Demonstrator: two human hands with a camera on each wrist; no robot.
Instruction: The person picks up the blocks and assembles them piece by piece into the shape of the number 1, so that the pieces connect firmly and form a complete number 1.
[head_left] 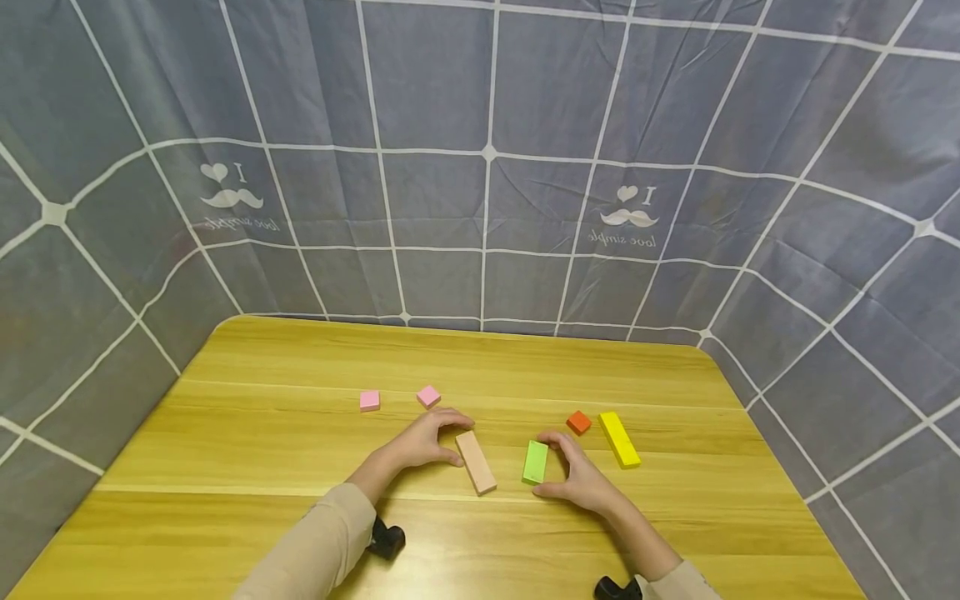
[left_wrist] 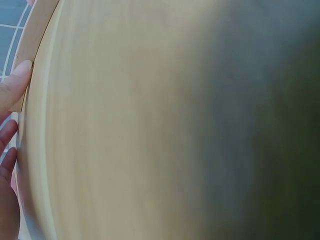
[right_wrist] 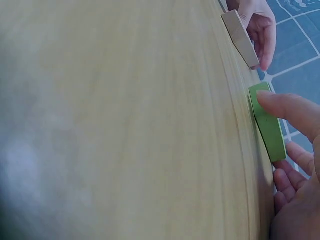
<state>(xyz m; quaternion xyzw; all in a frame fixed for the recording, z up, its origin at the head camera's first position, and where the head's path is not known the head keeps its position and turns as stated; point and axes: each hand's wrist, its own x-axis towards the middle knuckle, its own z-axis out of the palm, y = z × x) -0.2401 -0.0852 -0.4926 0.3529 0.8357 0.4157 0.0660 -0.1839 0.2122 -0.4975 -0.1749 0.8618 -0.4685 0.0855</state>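
My left hand (head_left: 424,439) curves around the upper left of a long tan block (head_left: 476,463), which lies slanted on the table. In the left wrist view its thumb (left_wrist: 16,82) presses the block's side, and the fingers sit just past the block's end. To the right, my right hand (head_left: 581,479) pinches a green block (head_left: 535,462) lengthwise. Its thumb is at the near end and its fingers at the far end, as the right wrist view also shows on the green block (right_wrist: 269,122). A gap of bare wood separates the two blocks.
Two small pink blocks (head_left: 370,401) lie beyond my left hand. Past the right hand are a small orange-red block (head_left: 579,422) and a long yellow block (head_left: 619,439). A grey checked curtain (head_left: 435,200) surrounds the back and sides of the wooden table (head_left: 285,358).
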